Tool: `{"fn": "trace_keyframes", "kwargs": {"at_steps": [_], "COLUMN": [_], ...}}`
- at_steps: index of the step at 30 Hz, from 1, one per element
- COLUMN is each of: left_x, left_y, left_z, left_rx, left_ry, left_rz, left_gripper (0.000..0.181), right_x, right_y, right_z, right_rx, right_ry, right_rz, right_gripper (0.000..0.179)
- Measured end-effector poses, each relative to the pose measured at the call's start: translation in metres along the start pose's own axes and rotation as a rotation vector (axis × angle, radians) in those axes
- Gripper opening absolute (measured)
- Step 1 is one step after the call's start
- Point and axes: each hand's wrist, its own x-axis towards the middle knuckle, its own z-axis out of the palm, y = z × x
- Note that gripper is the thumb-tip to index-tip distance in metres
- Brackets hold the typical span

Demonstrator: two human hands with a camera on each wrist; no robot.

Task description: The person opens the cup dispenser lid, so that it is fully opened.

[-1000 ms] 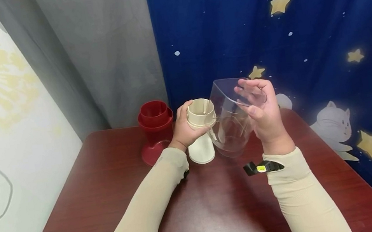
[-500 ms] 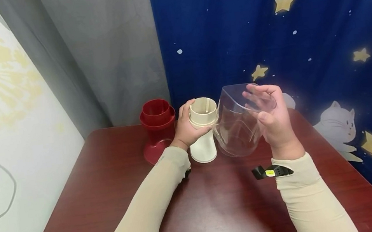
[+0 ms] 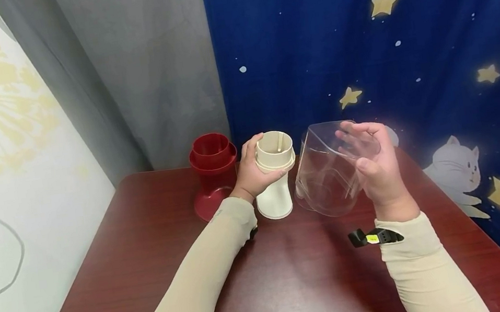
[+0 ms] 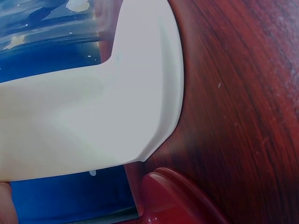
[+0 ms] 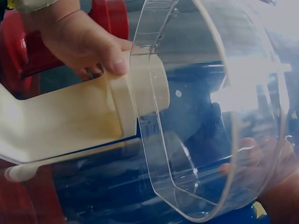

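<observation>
My left hand (image 3: 252, 174) grips the neck of a cream plastic stand (image 3: 275, 202), thumb in front, just below its round collar. The stand is upright on the table, its open top facing up. To its right, my right hand (image 3: 376, 160) holds a clear plastic container (image 3: 327, 183) near its upper edge, the fingers showing through the plastic. The container tilts a little and stands apart from the collar. In the right wrist view the left thumb lies on the cream collar (image 5: 121, 105). The left wrist view shows the stand's foot (image 4: 135, 98) on the tabletop.
A red stand (image 3: 214, 181) of similar shape is upright just left of the left hand. The dark red wooden table (image 3: 266, 280) meets a grey curtain (image 3: 160, 83) and a blue star-patterned curtain (image 3: 273, 42) behind. A white wall (image 3: 24, 207) borders the left side.
The right hand has moved the clear container to the right and slightly down, away from the cream stand. My left hand keeps its hold on the stand.
</observation>
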Motion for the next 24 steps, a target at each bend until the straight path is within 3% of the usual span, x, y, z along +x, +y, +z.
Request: {"fn": "trace_keyframes", "kwargs": {"at_steps": [24], "left_x": [0.0], "left_y": [-0.002], "left_z": [0.0], "left_rx": [-0.001], "left_ry": [0.007], "left_rz": [-0.003], "left_gripper": [0.106], "right_x": [-0.025], "right_y": [-0.003], "right_z": [-0.042], "right_rx": [-0.089], "right_ry": [0.033], "right_rz": [0.005], "right_gripper": [0.051]}}
